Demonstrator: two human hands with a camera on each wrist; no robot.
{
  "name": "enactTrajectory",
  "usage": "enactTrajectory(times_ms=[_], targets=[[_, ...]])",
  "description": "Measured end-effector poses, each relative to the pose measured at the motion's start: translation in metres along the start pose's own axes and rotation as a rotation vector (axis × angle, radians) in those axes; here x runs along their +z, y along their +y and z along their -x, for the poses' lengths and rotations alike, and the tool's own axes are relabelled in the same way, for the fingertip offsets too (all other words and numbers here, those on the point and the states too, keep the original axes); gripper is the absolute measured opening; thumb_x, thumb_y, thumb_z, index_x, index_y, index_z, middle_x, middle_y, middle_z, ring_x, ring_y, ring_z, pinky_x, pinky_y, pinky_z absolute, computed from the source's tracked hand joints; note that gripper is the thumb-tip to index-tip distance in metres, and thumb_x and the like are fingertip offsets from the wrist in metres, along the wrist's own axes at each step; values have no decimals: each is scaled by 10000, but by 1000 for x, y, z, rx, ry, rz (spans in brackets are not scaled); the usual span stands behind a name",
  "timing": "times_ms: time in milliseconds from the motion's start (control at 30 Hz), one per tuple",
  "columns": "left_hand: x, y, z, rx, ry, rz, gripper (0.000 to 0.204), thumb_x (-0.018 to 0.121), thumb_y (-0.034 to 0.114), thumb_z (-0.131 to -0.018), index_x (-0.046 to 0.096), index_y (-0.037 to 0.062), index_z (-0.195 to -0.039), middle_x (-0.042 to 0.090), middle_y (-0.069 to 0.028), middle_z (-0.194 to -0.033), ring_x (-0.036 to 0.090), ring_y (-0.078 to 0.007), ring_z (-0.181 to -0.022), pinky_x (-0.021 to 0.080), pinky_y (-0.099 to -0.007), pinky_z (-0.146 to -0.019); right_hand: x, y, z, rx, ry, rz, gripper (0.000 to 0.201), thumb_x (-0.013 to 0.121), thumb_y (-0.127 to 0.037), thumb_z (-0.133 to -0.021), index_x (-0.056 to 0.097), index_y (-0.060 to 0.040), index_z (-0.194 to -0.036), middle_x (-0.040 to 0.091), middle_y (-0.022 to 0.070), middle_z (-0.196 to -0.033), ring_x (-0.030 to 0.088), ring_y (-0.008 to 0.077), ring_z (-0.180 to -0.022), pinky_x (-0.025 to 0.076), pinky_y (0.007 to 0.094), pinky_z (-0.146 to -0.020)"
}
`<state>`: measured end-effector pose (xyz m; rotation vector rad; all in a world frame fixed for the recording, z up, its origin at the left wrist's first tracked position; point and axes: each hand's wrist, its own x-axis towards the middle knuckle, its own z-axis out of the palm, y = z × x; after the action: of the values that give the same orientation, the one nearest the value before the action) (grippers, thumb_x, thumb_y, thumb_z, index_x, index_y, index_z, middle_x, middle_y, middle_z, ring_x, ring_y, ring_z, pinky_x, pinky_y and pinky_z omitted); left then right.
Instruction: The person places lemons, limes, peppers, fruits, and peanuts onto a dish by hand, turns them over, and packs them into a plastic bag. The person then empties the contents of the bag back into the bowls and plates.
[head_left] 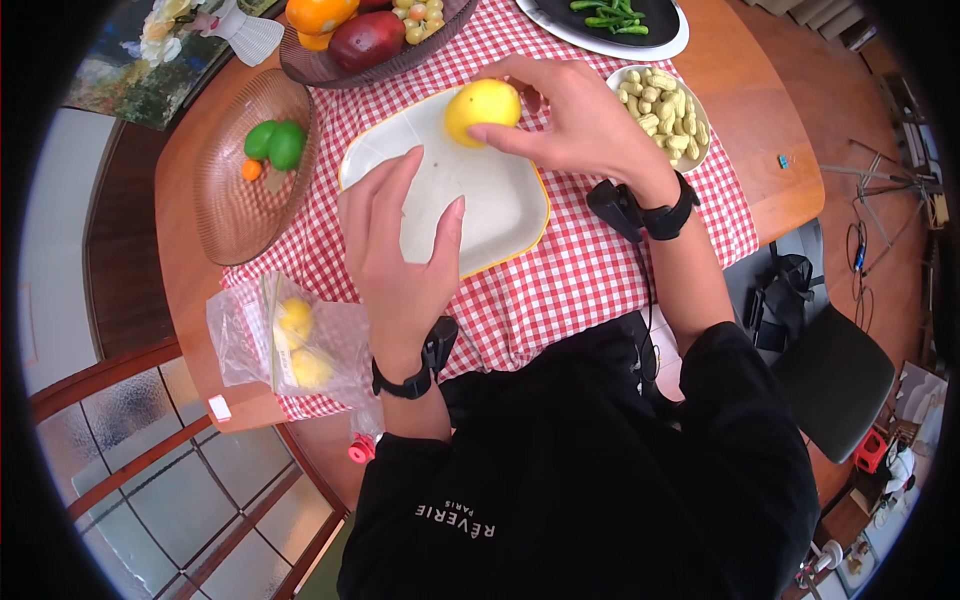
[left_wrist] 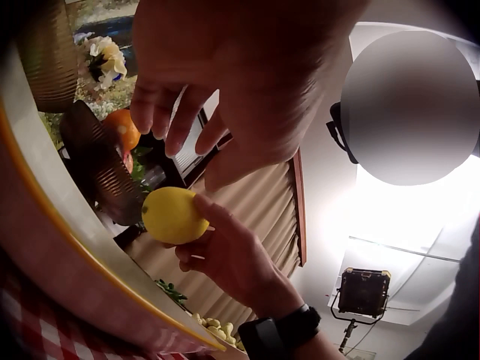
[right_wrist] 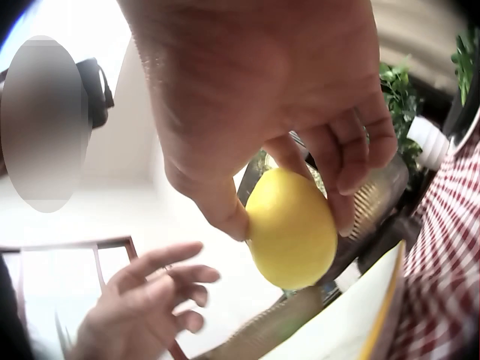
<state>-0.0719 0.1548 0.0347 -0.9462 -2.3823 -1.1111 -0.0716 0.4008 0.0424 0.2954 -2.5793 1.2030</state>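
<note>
My right hand (head_left: 590, 120) pinches a smooth yellow lemon (head_left: 482, 110) between thumb and fingers. It holds the fruit above the far part of a white rectangular dish (head_left: 480, 215) with a yellow rim. In the right wrist view the lemon (right_wrist: 291, 229) shows whole below the palm, with the thumb on one side and fingertips on the other. My left hand (head_left: 395, 230) hovers over the dish's left side, its fingers spread and nothing in its grasp. From the left wrist, the lemon (left_wrist: 175, 216) appears beyond the left fingertips, apart from them.
A clear plastic bag (head_left: 240, 335) with yellow fruits lies at the near left. An oval brown bowl (head_left: 225, 200) holds green and orange fruit. Behind the dish stands a fruit bowl (head_left: 380, 75); a bowl of peanuts (head_left: 655, 110) and a plate of green peppers (head_left: 660, 40) are right.
</note>
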Motion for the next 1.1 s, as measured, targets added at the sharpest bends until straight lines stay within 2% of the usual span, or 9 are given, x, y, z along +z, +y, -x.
enactTrajectory(times_ms=[67,167,267,367,533,600,800,900,1100], targets=[[-8,4,1,57,56,-47,558,868,25,-786,708,48,-1321,702,-125,-1254,640,-243,-958,515,-349,-807,6,4,0,8,68,90,506,829,-437,-847,764,-38,-1151,742,160,-809,733,299,-720,568,397,-684],[-16,17,6,5,52,-37,501,859,40,-798,714,17,-1278,701,-144,-1193,663,-342,-1069,543,-434,-921,4,4,-1,54,79,66,500,834,-430,-838,767,-44,-1148,753,165,-829,741,309,-737,578,403,-704],[-17,21,15,6,65,-13,481,855,34,-802,721,18,-1264,703,-141,-1186,665,-331,-1062,549,-423,-900,0,6,-2,71,-2,-86,481,843,-392,-828,760,-39,-1145,773,185,-880,762,331,-786,596,419,-744],[-16,25,21,-17,50,2,468,852,30,-804,724,14,-1254,705,-140,-1180,662,-323,-1059,552,-415,-883,11,9,0,2,81,157,480,853,-346,-818,747,-29,-1162,777,191,-896,766,341,-808,600,417,-767],[-18,26,34,-5,29,11,456,848,21,-808,728,13,-1249,703,-136,-1178,657,-320,-1051,548,-413,-878,12,6,0,48,17,7,495,868,-311,-803,731,-17,-1177,778,200,-904,770,351,-830,603,419,-784],[-18,27,41,1,14,10,454,846,17,-809,729,13,-1248,701,-135,-1180,655,-318,-1049,546,-411,-875,12,9,1,12,-48,-8,506,875,-253,-820,709,-49,-1252,784,138,-981,704,226,-782,578,351,-740],[-21,33,52,-33,3,9,426,839,8,-814,736,14,-1227,699,-132,-1163,654,-316,-1031,540,-409,-864,12,0,2,15,-68,-144,510,871,-235,-822,700,-56,-1268,782,124,-984,685,219,-770,558,340,-730],[-30,37,59,39,16,-22,415,833,-29,-801,743,7,-1205,702,-130,-1142,658,-316,-994,538,-397,-824,14,-3,3,-5,-73,-40,513,879,-249,-803,693,-50,-1238,775,186,-986,751,313,-850,600,406,-812],[-45,37,92,65,76,2,369,840,-79,-754,771,-9,-1110,711,-130,-1051,669,-319,-922,551,-403,-773,12,-4,5,-20,-79,-100,538,868,-245,-817,685,-58,-1286,779,180,-1069,757,307,-916,600,397,-840]])
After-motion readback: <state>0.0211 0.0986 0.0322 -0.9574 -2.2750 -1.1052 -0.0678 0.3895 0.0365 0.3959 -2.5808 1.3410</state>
